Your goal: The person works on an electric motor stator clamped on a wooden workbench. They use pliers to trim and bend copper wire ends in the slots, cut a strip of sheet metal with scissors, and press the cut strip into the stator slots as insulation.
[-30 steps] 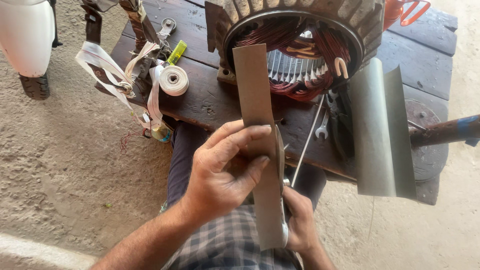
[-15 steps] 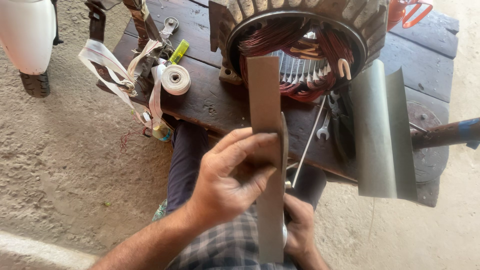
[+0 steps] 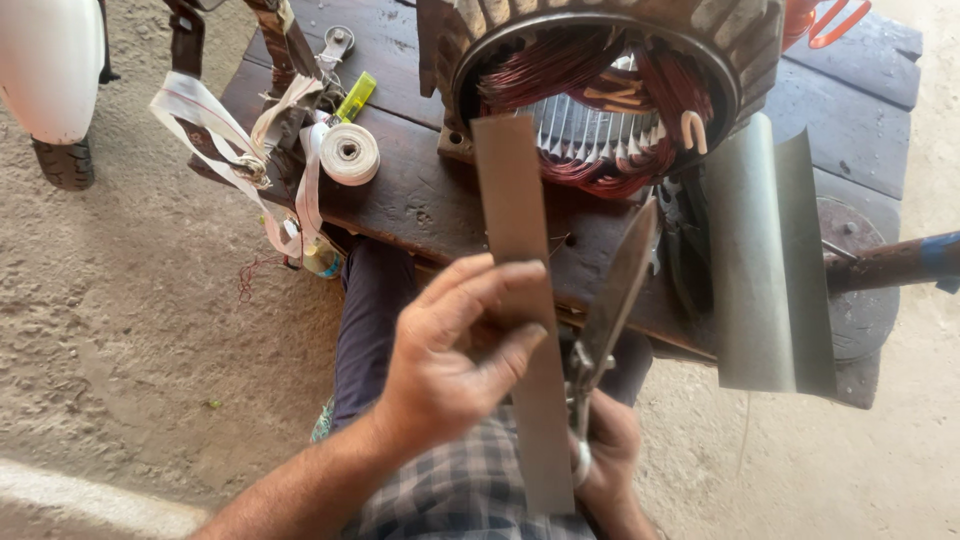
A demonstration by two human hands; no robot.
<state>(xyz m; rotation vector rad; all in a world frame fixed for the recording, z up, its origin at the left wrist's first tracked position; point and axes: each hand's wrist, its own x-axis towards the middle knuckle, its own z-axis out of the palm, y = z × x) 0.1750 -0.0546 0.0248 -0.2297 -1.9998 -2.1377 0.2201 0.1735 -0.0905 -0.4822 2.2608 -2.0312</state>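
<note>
— Where's the strip (image 3: 520, 300)?

— Standing almost upright over the lap, its top end in front of the stator (image 3: 600, 90) on the bench (image 3: 400, 190). The left hand (image 3: 450, 370) pinches it at mid-length, fingers across its face, thumb under its edge.

— And the scissors (image 3: 605, 310)?

— In the right hand (image 3: 605, 460), closed round the handles low down, just right of the strip. The blades stand open and point up along the strip's right edge.

— How to cut well?

— I'd keep the strip taut, feed it deep into the blades, and hold the left fingers clear of the cutting line.

— Around that?

— A folded grey sheet (image 3: 765, 260) to the right, a tape roll (image 3: 348, 153) to the left.
</note>
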